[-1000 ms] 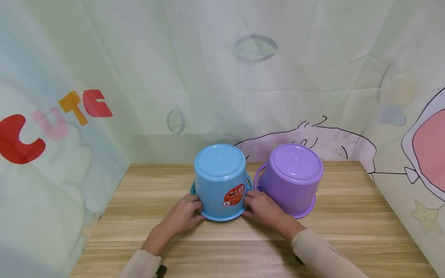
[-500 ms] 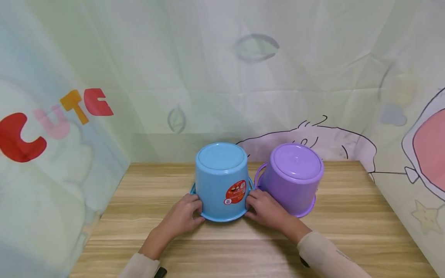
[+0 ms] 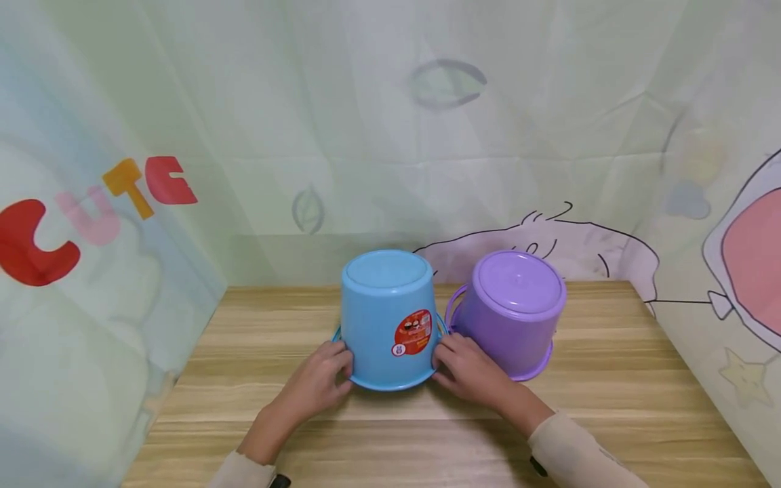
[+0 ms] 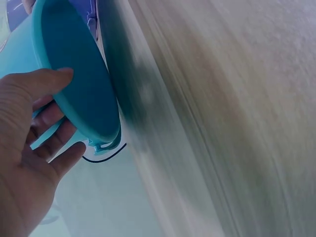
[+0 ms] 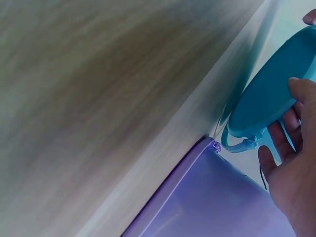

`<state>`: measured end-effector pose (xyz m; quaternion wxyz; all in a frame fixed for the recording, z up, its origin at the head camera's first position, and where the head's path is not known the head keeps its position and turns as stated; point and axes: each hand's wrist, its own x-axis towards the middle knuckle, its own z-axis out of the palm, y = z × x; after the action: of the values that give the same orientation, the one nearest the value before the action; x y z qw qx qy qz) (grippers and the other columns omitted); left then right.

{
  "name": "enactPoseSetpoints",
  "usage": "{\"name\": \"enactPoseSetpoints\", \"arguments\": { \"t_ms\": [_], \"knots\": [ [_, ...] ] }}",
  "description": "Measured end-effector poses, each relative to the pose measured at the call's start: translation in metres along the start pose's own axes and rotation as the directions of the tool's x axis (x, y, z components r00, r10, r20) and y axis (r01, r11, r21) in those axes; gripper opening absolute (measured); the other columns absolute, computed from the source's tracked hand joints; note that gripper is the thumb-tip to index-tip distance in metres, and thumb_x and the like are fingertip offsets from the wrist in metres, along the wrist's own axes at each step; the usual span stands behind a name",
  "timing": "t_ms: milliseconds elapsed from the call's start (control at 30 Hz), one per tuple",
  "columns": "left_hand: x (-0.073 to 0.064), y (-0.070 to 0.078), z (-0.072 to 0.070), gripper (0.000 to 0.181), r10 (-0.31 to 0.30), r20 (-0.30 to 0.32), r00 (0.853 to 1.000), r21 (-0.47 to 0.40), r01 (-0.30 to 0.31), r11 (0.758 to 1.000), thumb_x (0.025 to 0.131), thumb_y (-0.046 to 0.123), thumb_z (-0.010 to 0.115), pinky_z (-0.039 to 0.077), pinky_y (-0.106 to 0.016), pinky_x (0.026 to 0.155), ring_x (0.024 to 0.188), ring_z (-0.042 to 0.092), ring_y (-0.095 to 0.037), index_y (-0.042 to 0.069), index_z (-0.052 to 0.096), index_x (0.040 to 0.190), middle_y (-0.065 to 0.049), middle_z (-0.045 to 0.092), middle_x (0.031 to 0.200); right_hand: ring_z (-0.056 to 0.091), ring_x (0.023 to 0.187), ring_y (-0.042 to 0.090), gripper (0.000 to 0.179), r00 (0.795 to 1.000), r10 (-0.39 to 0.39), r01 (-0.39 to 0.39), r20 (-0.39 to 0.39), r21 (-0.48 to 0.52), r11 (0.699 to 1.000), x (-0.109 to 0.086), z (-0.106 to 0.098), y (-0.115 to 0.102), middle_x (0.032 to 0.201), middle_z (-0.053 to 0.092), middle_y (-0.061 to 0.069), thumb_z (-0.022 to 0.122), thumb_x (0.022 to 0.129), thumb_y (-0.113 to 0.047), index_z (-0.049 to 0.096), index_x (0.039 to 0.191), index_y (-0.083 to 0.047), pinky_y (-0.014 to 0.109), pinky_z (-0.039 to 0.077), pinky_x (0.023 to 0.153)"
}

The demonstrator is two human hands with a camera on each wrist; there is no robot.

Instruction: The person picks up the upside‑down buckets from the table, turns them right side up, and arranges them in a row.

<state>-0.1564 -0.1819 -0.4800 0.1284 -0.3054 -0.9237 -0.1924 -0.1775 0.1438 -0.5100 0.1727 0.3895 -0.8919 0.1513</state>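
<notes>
A blue bucket [image 3: 372, 332] with a red sticker is upside down in the head view. Its near rim is raised off the table, and the wrist views look into its open mouth. My left hand [image 3: 320, 376] grips the rim at the left; in the left wrist view the thumb [image 4: 49, 81] hooks inside and the fingers lie outside. On the right side my right hand [image 3: 470, 369] holds the rim the same way, thumb [image 5: 301, 90] inside. The blue handle [image 5: 240, 146] hangs by the rim on the far side.
An upside-down purple bucket [image 3: 506, 339] stands on the wooden table [image 3: 390, 447] just right of the blue one, close to my right hand. Printed cloth [image 3: 366, 122] hangs behind the table and along both sides.
The blue bucket has tipped backward, its near rim rising, and the sticker now sits slightly higher. Both hands have kept their hold on the rim. The purple bucket has stayed put.
</notes>
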Motion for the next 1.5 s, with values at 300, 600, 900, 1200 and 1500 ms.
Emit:
{"name": "enactPoseSetpoints", "arguments": {
  "t_ms": [300,600,900,1200,1500],
  "knots": [
    [-0.001,0.007,-0.007,0.039,-0.032,0.003,0.999,-0.017,0.032,0.999,0.065,-0.003,0.081,0.042,-0.023,0.067,0.078,0.041,-0.010,0.018,0.050,0.074,0.010,0.042,0.081,0.053,0.092,0.015,0.028,1.000,0.014,-0.013,-0.025,0.041,0.999,-0.005,-0.007,-0.003,0.096,0.057,-0.007,0.086,0.083,-0.025,0.060,0.092,-0.020,0.034,0.049,0.081],
    [0.000,0.014,-0.011,0.039,-0.009,-0.025,1.000,-0.073,0.007,0.997,0.063,-0.004,0.079,0.041,-0.021,0.066,0.078,0.040,-0.008,0.016,0.048,0.075,0.009,0.042,0.080,0.054,0.099,0.016,0.031,0.993,0.031,-0.022,-0.117,0.077,0.997,-0.010,-0.011,-0.003,0.101,0.057,-0.005,0.087,0.079,-0.019,0.060,0.094,-0.019,0.035,0.049,0.086],
    [0.000,0.015,-0.017,0.038,-0.006,-0.079,0.997,-0.141,-0.006,0.990,0.062,-0.004,0.078,0.044,-0.021,0.068,0.080,0.043,-0.006,0.017,0.049,0.076,0.010,0.044,0.081,0.057,0.105,0.017,0.031,0.986,0.064,-0.041,-0.155,0.147,0.988,-0.011,-0.010,-0.002,0.104,0.060,-0.002,0.085,0.079,-0.010,0.060,0.096,-0.015,0.037,0.052,0.094],
    [0.000,0.017,-0.022,0.037,-0.007,-0.118,0.993,-0.187,-0.016,0.982,0.061,-0.007,0.077,0.049,-0.021,0.070,0.083,0.047,-0.006,0.016,0.052,0.079,0.009,0.048,0.084,0.060,0.114,0.024,0.029,0.973,0.115,-0.067,-0.201,0.228,0.971,-0.008,-0.009,-0.003,0.116,0.059,0.011,0.079,0.081,-0.001,0.057,0.097,-0.011,0.036,0.055,0.098],
    [-0.002,0.011,-0.020,0.038,0.018,-0.229,0.973,-0.229,-0.071,0.971,0.064,-0.007,0.081,0.053,-0.026,0.072,0.086,0.052,-0.008,0.013,0.057,0.084,0.007,0.055,0.087,0.063,0.118,0.029,0.025,0.962,0.149,-0.090,-0.229,0.251,0.964,-0.007,-0.006,-0.005,0.118,0.062,0.015,0.075,0.084,0.002,0.055,0.096,-0.008,0.036,0.054,0.101]
  ]
}}
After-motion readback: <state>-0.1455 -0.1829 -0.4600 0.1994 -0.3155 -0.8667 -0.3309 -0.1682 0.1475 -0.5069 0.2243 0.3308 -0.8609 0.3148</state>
